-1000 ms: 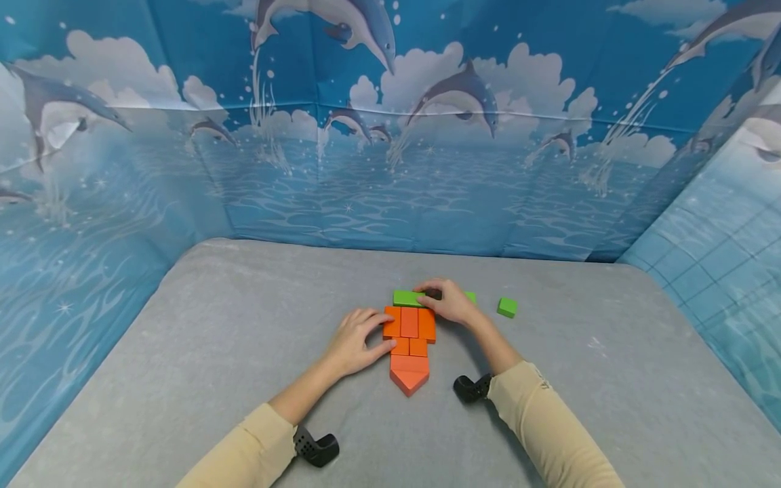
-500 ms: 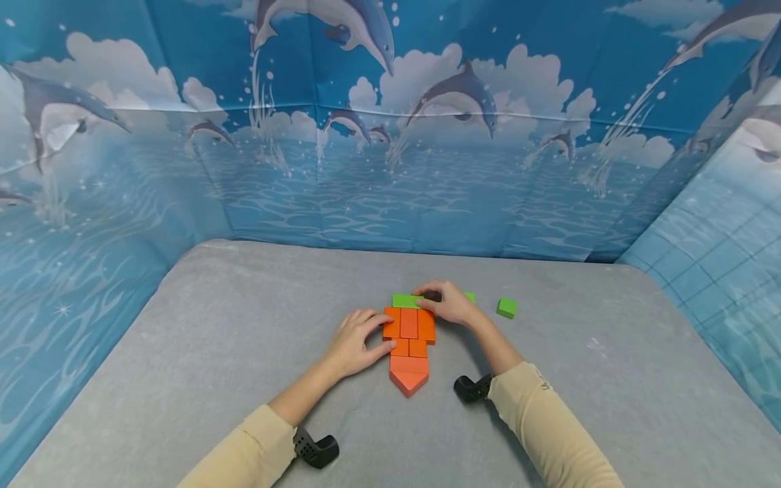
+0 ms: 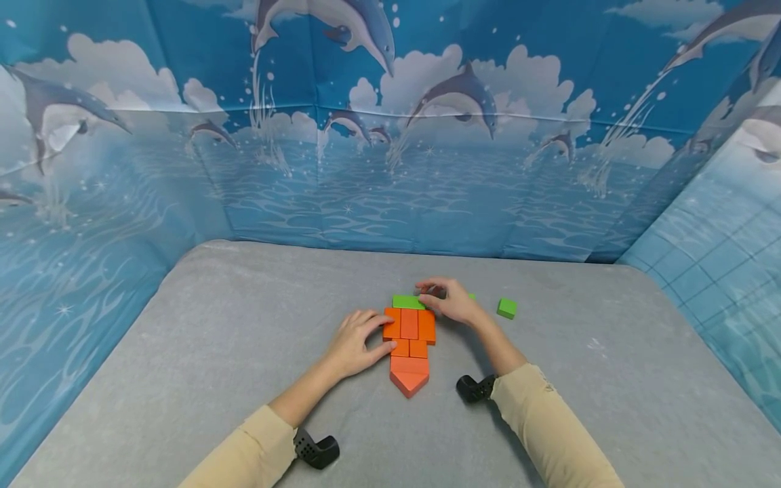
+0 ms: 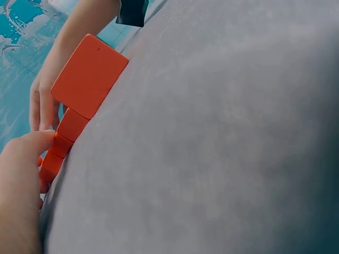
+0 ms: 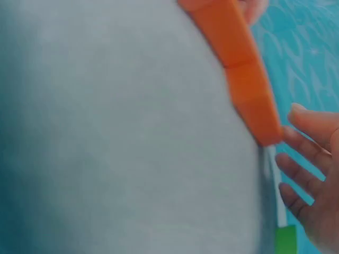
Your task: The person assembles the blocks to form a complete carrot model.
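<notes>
Orange blocks [image 3: 409, 324] lie flat in a tight group at mid-table, with a pointed orange block [image 3: 409, 381] at the near end. Along their far edge sits a long green block [image 3: 407, 302]. My left hand [image 3: 352, 344] rests against the group's left side, its thumb and fingertips touching the orange blocks. My right hand [image 3: 451, 301] hovers at the green block's right end with thumb and fingers parted. In the right wrist view those fingers [image 5: 299, 174] are spread, with nothing between them. Behind this hand another green block [image 3: 472, 296] is mostly hidden.
A small green block [image 3: 506, 308] lies right of my right hand. The grey table [image 3: 232, 325] is bounded by a dolphin-print curtain [image 3: 390, 196] at the back and sides. A black device [image 3: 317, 451] sits at each wrist.
My right hand's fingers have loosened and lifted slightly off the long green block, shifting a little right. The left hand and the orange blocks stay in place.
</notes>
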### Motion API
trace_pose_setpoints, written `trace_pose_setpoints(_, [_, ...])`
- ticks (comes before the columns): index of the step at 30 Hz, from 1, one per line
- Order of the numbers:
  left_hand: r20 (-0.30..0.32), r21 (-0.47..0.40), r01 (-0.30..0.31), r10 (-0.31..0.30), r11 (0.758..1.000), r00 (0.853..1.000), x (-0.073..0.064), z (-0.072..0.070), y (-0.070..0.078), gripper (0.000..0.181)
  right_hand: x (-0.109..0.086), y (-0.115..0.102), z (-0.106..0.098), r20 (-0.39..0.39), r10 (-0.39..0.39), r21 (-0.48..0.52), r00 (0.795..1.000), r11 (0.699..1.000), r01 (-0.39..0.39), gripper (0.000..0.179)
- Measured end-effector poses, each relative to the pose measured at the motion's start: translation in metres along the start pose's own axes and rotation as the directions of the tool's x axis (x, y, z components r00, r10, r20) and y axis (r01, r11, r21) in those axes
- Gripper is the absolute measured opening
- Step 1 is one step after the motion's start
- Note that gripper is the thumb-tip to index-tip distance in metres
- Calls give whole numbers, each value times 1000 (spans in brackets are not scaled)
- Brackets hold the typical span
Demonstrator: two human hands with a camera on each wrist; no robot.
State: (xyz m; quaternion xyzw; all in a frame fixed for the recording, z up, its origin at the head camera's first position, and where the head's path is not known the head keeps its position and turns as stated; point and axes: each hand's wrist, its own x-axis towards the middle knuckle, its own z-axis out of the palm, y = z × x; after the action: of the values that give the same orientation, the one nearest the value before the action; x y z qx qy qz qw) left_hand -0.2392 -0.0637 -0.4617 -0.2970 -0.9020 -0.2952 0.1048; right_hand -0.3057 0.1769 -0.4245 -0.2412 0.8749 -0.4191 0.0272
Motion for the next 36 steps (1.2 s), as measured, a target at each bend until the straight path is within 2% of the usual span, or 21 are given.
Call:
trace_pose_setpoints(4, [-6,5,-7,7,1000,1000,0,1,0,44,-14,-19,-19,-121,5,51,993,999,1,27])
trace_pose_setpoints(7, [-14,4,-13,13,1000,1000,0,2,-1,44,-26,-27,-34,-173,44,77,984,997,-32,29])
trace_pose_setpoints(11, [-15,0,-12,12,1000,1000,-1,2,-1,44,-36,-2,-44,-208,50,73,977,997,-35,31])
trace_pose_setpoints(16, [-7,-2,-5,5,1000,1000,-1,1,0,44,-45,36,-49,-202,23,-7,979,1000,-25,32])
trace_pose_setpoints(19, [-2,-1,-3,3,1000,1000,-1,1,0,44,-50,47,-50,-186,-13,-62,982,998,2,32])
trace_pose_setpoints(26, [-12,0,-11,11,1000,1000,-1,1,0,43,-54,51,-49,-142,-31,-141,989,990,11,36])
trace_pose_setpoints(36, [-23,3,-22,22,1000,1000,-1,0,1,43,-52,48,-50,-103,10,-131,995,991,-23,34])
